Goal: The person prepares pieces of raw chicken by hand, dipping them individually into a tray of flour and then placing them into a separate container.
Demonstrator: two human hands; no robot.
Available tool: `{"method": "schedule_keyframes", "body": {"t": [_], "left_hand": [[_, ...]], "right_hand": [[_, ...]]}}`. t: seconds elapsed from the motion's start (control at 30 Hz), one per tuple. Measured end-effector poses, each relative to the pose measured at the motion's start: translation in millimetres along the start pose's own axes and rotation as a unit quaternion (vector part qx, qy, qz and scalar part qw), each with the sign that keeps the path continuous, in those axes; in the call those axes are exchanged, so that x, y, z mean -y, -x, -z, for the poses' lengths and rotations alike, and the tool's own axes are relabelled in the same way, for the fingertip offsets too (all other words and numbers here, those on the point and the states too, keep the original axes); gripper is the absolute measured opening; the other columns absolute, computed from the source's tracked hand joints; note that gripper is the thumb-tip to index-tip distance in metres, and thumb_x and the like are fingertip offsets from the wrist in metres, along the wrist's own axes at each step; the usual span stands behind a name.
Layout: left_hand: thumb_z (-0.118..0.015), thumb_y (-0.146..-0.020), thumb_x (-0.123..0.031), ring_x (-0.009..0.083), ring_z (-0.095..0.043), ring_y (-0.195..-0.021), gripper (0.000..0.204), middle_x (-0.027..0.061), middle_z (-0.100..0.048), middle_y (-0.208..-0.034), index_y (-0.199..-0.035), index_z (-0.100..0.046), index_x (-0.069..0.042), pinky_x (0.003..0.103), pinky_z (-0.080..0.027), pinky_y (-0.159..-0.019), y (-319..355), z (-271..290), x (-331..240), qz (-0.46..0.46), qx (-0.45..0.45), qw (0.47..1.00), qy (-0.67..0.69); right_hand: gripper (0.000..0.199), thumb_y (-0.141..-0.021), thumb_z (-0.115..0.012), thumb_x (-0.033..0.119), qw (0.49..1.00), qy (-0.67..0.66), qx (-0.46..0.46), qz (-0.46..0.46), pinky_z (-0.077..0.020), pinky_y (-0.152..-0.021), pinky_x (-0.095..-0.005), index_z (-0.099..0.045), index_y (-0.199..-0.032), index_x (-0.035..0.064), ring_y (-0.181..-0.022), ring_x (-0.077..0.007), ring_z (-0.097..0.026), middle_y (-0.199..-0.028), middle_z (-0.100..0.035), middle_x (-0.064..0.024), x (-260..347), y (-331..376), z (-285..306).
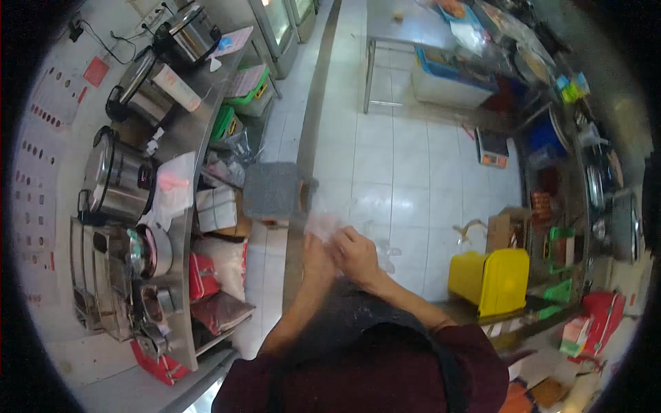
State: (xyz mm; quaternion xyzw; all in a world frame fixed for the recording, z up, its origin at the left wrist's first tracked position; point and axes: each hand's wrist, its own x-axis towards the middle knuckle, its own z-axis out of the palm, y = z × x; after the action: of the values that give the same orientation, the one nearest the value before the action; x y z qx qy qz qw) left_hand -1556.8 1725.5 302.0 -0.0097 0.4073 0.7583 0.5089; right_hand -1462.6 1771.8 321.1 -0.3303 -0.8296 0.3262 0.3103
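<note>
My left hand [318,258] and my right hand [354,256] are close together in front of my dark apron [344,310]. Both are closed on a crumpled piece of thin clear plastic [323,224], which sticks out beyond my fingers. Whether it is a bag or a glove I cannot make out. My right hand's fingers are bent over the plastic, while my left hand's fingers are partly hidden behind it. Just past the hands, on the left, stands a grey square-topped stool [270,189].
Along the left wall a steel counter [186,234] carries several large steel cookers [124,179], with sacks and boxes beneath. At right sit a yellow bin [506,279] and a cardboard box [506,230]. A scale [492,148] stands farther off, near a steel table [403,27].
</note>
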Motion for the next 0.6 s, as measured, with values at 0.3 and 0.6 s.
{"method": "schedule_keyframes", "body": {"t": [0.3, 0.6], "left_hand": [[-0.013, -0.095, -0.069, 0.0305, -0.049, -0.123, 0.083, 0.0113, -0.048, -0.137, -0.141, -0.038, -0.003, 0.041, -0.041, -0.105, -323.1, -83.9, -38.0, 0.061, -0.004, 0.998, 0.003], [-0.03, -0.088, -0.075, 0.0426, -0.029, -0.138, 0.093, 0.0203, -0.027, -0.153, -0.152, -0.017, -0.008, 0.06, -0.02, -0.114, -632.8, -255.5, -152.4, 0.018, 0.07, 0.981, 0.181]], "right_hand": [[0.013, -0.08, -0.068, 0.011, 0.999, 0.021, -0.003, -0.033, -0.0511, -0.063, -0.0444, -0.062, -0.091, 0.0077, -0.076, -0.0364, -0.063, -0.089, -0.06, -0.0122, -129.5, -289.7, -29.1], [0.013, -0.082, -0.068, 0.015, 0.995, -0.083, 0.058, -0.028, -0.0478, -0.071, -0.0435, -0.062, -0.088, 0.0045, -0.082, -0.038, -0.061, -0.085, -0.062, -0.0158, -243.7, -606.3, -20.4]]}}
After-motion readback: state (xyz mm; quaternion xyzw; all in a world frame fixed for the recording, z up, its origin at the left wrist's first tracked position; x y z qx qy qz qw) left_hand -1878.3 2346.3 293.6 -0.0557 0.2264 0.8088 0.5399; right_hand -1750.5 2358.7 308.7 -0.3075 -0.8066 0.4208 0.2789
